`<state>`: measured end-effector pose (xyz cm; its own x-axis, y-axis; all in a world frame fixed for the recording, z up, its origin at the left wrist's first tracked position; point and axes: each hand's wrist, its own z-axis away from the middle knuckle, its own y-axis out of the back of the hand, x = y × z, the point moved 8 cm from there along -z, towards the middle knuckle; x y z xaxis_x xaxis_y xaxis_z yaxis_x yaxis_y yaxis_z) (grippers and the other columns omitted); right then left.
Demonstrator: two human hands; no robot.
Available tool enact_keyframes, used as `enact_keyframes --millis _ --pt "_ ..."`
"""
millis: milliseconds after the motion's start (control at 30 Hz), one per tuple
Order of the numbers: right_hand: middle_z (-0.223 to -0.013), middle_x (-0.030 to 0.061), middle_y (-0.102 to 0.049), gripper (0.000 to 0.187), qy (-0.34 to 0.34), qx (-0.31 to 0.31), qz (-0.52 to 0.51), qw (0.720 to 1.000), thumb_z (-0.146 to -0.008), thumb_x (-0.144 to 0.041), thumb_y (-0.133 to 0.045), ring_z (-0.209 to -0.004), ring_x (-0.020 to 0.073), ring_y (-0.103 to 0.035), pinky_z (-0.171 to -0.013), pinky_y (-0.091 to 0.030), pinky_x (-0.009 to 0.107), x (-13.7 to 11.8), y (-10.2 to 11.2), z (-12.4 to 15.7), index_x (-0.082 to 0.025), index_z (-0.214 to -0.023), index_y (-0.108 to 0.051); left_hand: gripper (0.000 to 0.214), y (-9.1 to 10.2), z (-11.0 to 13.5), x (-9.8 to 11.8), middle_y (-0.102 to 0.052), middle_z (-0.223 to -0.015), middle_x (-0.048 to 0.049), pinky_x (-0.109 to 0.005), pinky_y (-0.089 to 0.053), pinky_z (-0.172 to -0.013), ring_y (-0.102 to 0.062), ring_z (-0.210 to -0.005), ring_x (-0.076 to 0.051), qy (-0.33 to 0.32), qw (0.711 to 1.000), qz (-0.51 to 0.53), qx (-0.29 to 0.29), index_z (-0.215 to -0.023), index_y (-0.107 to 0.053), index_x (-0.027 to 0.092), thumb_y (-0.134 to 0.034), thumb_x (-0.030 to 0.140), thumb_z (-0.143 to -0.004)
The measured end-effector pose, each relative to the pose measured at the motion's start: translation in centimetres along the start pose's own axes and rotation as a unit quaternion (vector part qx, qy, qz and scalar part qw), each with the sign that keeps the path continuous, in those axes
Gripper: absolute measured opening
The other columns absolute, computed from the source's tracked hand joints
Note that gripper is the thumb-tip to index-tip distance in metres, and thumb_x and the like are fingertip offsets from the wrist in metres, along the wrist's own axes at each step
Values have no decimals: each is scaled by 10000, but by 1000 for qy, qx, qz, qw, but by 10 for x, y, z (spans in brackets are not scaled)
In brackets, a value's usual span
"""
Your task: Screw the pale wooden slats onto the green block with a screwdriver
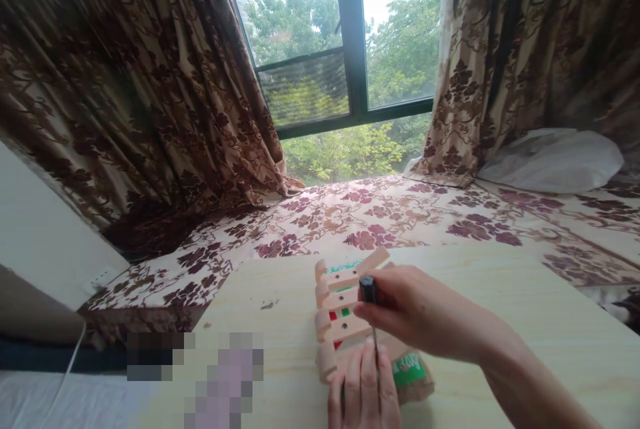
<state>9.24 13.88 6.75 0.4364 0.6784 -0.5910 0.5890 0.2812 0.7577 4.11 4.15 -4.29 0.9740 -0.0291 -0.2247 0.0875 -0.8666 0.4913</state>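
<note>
A screwdriver (369,289) with a black handle and a thin metal shaft is gripped in my right hand (403,302). Its shaft points down to the fingers of my left hand (364,386), which hides the tip. My left hand is closed over the near end of a pale wooden slatted piece (326,356), holding it; the thumb is mostly out of sight. Dark screw heads show on several slats, and the left ends are rounded. Beneath the slats lies a brown package (417,389) with green and red print, seen through the gaps and at the right.
All this rests on a light wooden table (480,362). A small dark mark or scrap (270,304) is on its left side. Beyond stands a floral-covered ledge (370,216) under a window, with curtains (200,82) and a white bag-like bundle (555,159). A blurred-out patch covers the lower left.
</note>
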Motion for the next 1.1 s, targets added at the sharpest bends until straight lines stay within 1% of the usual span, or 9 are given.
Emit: enact_keyframes --millis 133,300,400,500,600,700,800,967,1100 --pt "-557 -45 -393 304 -30 0 10 999 -828 -361 -497 -529 77 -325 -479 -238 224 12 5 -2 -177 -612 -388 306 3 -5 0 -676 -1028 -2 -316 -395 -802 -597 -929 -175 -16 1000 7 -17 -1080 -594 217 -468 112 -822" --pt "-617 -53 -446 130 9 -41 -45 998 -786 -216 -520 -562 69 -358 -489 -263 202 1 6 4 -181 -690 -441 382 7 -9 0 -674 -1034 7 -318 -367 -797 -559 -953 -168 -47 998 -5 -31 -1073 -599 208 -377 57 -801" --pt "-592 -61 -418 151 25 -56 -56 997 -787 -190 -507 -548 63 -332 -484 -262 196 -3 5 7 -178 -665 -419 326 6 -9 0 -662 -1063 -30 -346 -355 -812 -536 -992 -200 -44 997 28 -56 -1099 -590 185 -407 243 -835" --pt "-572 -57 -403 210 7 -29 -23 999 -805 -256 -516 -536 66 -324 -479 -246 210 2 8 5 -177 -644 -405 449 6 -10 0 -651 -1075 -65 -377 -341 -827 -528 -999 -227 -31 995 50 -76 -1116 -579 162 -419 452 -814" --pt "-574 -42 -436 240 -17 -1 20 1000 -813 -328 -521 -535 75 -340 -489 -245 223 7 12 3 -176 -650 -433 574 7 -10 1 -645 -1074 -81 -399 -333 -837 -524 -997 -236 -17 995 59 -76 -1123 -569 148 -393 576 -784" --pt "-616 -31 -502 158 2 -20 8 1000 -804 -296 -528 -549 77 -384 -507 -265 221 2 9 5 -177 -706 -491 684 6 -10 1 -631 -1094 -92 -416 -330 -841 -510 -1008 -245 -15 994 69 -82 -1141 -554 137 -337 662 -760" --pt "-623 -37 -520 102 28 -51 -14 998 -801 -258 -520 -550 74 -404 -501 -261 214 -6 4 6 -186 -728 -515 643 4 -8 3 -618 -1113 -102 -425 -322 -861 -493 -1039 -252 -28 993 64 -100 -1171 -531 136 -389 600 -749" --pt "-538 -31 -455 298 -26 5 73 997 -812 -377 -523 -508 77 -337 -494 -227 237 4 9 2 -171 -609 -449 645 3 -7 3 -590 -1164 -99 -435 -310 -888 -461 -1083 -267 -33 990 52 -126 -1196 -504 140 -505 510 -668" --pt "-566 -45 -462 195 9 -8 59 998 -776 -280 -549 -519 68 -334 -504 -230 227 -5 7 3 -176 -647 -446 645 2 -6 3 -575 -1184 -100 -427 -306 -895 -451 -1092 -267 -36 988 55 -136 -1196 -501 138 -521 474 -646"
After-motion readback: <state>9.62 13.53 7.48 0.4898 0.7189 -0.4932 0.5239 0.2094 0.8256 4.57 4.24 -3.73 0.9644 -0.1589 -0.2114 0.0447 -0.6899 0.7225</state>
